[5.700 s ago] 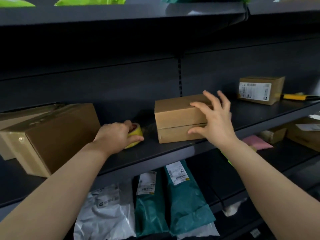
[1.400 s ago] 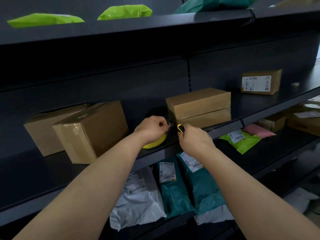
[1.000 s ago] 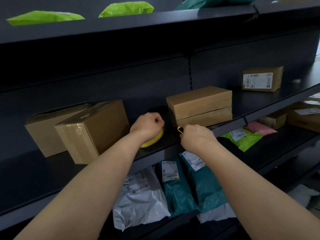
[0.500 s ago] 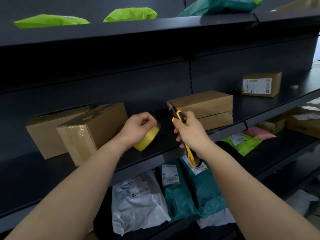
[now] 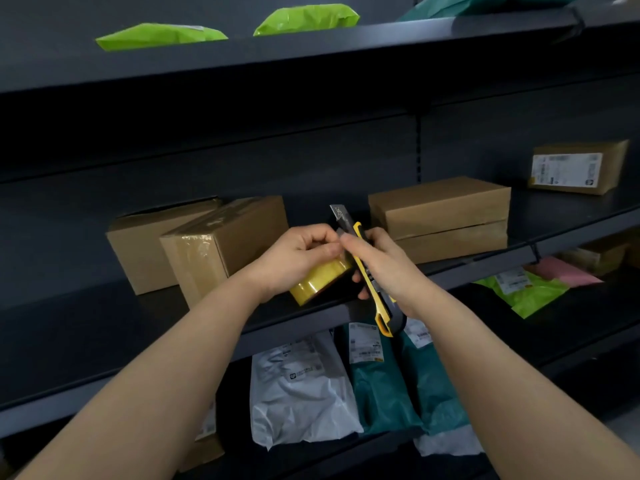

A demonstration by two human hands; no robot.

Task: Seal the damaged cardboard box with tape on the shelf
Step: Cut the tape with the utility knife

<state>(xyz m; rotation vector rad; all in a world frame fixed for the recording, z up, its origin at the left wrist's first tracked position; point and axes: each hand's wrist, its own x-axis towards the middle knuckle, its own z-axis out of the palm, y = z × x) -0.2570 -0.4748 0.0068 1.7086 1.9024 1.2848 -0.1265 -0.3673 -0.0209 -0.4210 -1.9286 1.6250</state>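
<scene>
Left hand (image 5: 294,258) gripped yellow tape roll (image 5: 320,284), fingers curled over top. Right hand (image 5: 388,268) clenched round yellow utility knife (image 5: 381,317), blade up. Hands met at fingertips, in front of shelf (image 5: 554,220) edge. Flat cardboard box (image 5: 440,213) sat on that shelf, just right of hands, untouched.

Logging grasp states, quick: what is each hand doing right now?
Left hand: closed around the yellow tape roll.
Right hand: closed around the yellow utility knife, its tip pointing up.

shelf (image 5: 104,323) | left: taped box (image 5: 225,244), plain box (image 5: 138,251) | centre: flat box (image 5: 440,209) | right: labelled box (image 5: 578,168)
</scene>
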